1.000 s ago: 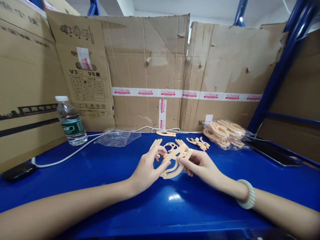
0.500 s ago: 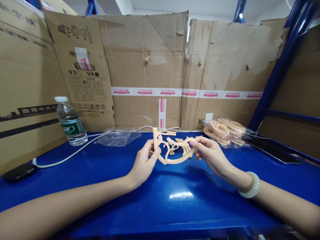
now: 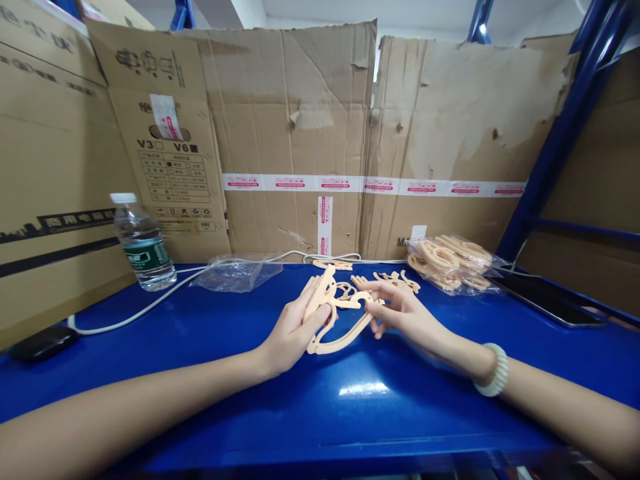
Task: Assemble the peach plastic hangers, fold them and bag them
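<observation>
Between my two hands, above the blue tabletop, is a beige plastic folding clothes hanger [image 3: 341, 345] with curved arms and a hook-like piece. My left hand [image 3: 296, 327] is closed round its left side, thumb pressed on the front. At its right end, my right hand [image 3: 397, 308] pinches the hanger between thumb and fingers; part of that end is hidden by the fingers. Just behind the hands lie more beige hanger parts [image 3: 400, 281], partly covered by the hands. Another flat beige piece [image 3: 333, 265] rests farther back by the cardboard.
A plastic bag of beige hangers [image 3: 453, 263] sits at the back right beside a dark tablet-like device [image 3: 545, 300]. On the left are a water bottle [image 3: 145, 247], a crumpled clear bag [image 3: 235, 275], a white cable [image 3: 135, 310] and a black object [image 3: 43, 343]. Cardboard [image 3: 295, 133] walls the back.
Both hands have come slightly lower and closer together. The hanger has tilted, with its left part leaning right, and my left hand now wraps farther round it.
</observation>
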`<state>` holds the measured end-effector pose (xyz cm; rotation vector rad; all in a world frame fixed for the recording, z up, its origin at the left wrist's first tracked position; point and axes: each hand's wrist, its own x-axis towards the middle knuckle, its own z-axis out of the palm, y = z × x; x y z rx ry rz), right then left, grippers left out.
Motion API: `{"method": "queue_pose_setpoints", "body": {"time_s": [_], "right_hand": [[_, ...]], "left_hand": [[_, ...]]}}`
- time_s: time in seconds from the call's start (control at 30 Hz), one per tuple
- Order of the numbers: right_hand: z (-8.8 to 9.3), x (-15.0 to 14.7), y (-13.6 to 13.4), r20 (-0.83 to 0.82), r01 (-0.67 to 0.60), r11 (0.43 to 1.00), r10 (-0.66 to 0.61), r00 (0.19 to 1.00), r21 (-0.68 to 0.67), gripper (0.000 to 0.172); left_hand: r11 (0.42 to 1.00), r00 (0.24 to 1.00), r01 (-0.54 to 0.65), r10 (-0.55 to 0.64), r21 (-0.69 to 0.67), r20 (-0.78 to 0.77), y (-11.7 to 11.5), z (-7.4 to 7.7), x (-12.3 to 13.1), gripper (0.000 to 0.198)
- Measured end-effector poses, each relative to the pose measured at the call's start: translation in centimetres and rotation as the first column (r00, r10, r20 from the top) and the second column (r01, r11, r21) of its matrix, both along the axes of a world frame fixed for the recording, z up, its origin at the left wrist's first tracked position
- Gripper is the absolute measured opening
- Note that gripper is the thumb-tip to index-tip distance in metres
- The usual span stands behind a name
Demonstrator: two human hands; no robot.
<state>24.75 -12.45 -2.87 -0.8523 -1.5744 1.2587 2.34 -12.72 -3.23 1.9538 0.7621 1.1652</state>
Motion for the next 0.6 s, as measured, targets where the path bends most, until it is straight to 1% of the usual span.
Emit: {"method": "queue_pose_setpoints", "body": {"time_s": [0.07,0.1,0.23,0.33,0.4,0.43,0.5,0.57,0.6], "right_hand": [[0.03,0.01,-0.02,0.072,-0.026,1.0,0.027,0.997,-0.014,0.037],[0.02,0.03,0.0,0.078,-0.026,0.999,0.027,0.997,-0.023,0.036],[0.01,0.14,0.22,-0.036,0.031,0.996,-0.034,0.999,-0.078,0.037],[0.05,0.3,0.43,-0.056,0.047,0.993,-0.053,0.997,-0.104,0.037],[0.01,0.36,0.54,-0.054,0.013,0.996,-0.018,0.998,-0.093,0.037],[-0.04,0.36,0.56,-0.06,-0.013,0.997,0.009,0.998,-0.081,0.037],[-0.2,0.29,0.54,-0.082,-0.054,0.997,0.049,0.995,-0.061,0.035],[-0.38,0.19,0.44,-0.103,-0.065,0.996,0.059,0.993,-0.055,0.033],[-0.45,0.14,0.37,-0.109,-0.063,0.997,0.057,0.992,-0.053,0.032]], "left_hand": [[1.0,1.0,-0.011,0.011,0.006,-0.008,-0.13,0.01,0.01,0.023],[1.0,1.0,-0.01,0.01,0.001,-0.001,-0.15,0.0,0.03,0.023],[0.999,1.0,0.01,-0.009,-0.038,0.027,-0.01,-0.15,0.1,0.022],[0.999,1.0,-0.002,0.0,-0.046,-0.031,0.08,-0.12,0.01,0.025],[1.0,0.994,0.005,-0.008,-0.029,-0.11,0.04,0.06,-0.08,0.026],[1.0,0.988,0.027,-0.028,-0.011,-0.154,0.02,0.17,-0.1,0.026],[0.993,0.972,0.117,-0.109,0.025,-0.209,0.03,0.32,-0.07,0.027],[0.972,0.953,0.236,-0.227,0.021,-0.201,0.17,0.24,0.06,0.029],[0.96,0.945,0.279,-0.278,-0.019,-0.173,0.28,0.11,0.15,0.031]]}}
